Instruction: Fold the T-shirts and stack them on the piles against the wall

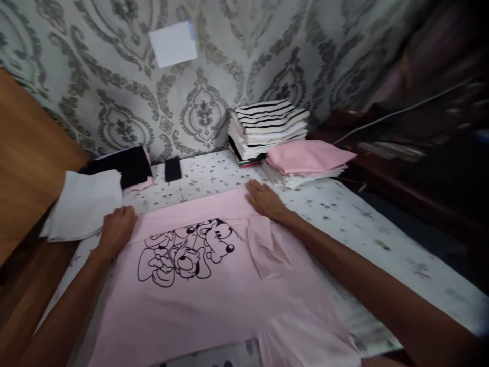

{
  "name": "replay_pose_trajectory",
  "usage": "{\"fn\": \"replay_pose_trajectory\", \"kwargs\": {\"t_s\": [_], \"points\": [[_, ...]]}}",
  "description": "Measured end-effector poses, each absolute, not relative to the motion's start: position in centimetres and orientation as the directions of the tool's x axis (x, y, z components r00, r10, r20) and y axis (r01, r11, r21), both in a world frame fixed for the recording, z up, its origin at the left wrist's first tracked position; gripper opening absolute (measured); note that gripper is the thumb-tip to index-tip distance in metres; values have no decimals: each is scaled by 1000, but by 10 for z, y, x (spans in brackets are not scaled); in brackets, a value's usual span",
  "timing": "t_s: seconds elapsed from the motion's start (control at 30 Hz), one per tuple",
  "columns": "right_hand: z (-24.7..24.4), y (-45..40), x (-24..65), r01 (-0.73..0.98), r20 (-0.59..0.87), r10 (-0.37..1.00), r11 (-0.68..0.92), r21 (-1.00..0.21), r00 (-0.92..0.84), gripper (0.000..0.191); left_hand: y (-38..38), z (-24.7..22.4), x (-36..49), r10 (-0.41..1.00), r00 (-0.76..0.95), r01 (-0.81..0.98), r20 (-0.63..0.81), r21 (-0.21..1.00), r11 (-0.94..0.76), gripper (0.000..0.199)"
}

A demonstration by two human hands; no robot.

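Observation:
A pink shirt [229, 300] with a black line drawing of cartoon characters lies spread on the table, its far edge folded over so that part of the drawing is covered. At the left end of that fold is my left hand [118, 228], fingers curled together on the cloth. My right hand [265, 200] rests palm down at the right end of the fold, its fingers extended flat on the fabric. One sleeve lies bent over the shirt near my right forearm.
Striped and white folded clothes [269, 127] are stacked at the wall, beside a pile topped with pink cloth [309, 155]. White cloth [86, 206], black cloth [120, 165] and a dark phone-like object [173, 169] lie back left on the patterned table cover [344, 219]. A wooden panel [30, 163] stands left.

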State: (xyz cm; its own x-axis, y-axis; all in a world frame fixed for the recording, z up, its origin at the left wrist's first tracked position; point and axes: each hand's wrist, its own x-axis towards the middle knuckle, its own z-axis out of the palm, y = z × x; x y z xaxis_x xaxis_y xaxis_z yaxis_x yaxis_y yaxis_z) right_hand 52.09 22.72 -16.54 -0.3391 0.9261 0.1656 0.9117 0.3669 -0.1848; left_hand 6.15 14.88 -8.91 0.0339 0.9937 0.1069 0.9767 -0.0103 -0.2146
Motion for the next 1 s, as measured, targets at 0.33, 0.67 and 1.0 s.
{"fn": "replay_pose_trajectory", "kwargs": {"t_s": [0.33,0.67,1.0], "points": [[-140,216,541,554,360,907,420,-719,-220,32,76,-78,266,779,626,649,46,524,-552,29],[-157,214,553,237,307,915,369,-899,-262,25,68,-98,351,899,431,697,-75,661,-279,37],[-157,216,555,250,325,909,389,-887,-262,18,16,-69,330,941,306,300,-140,953,44,30]]}}
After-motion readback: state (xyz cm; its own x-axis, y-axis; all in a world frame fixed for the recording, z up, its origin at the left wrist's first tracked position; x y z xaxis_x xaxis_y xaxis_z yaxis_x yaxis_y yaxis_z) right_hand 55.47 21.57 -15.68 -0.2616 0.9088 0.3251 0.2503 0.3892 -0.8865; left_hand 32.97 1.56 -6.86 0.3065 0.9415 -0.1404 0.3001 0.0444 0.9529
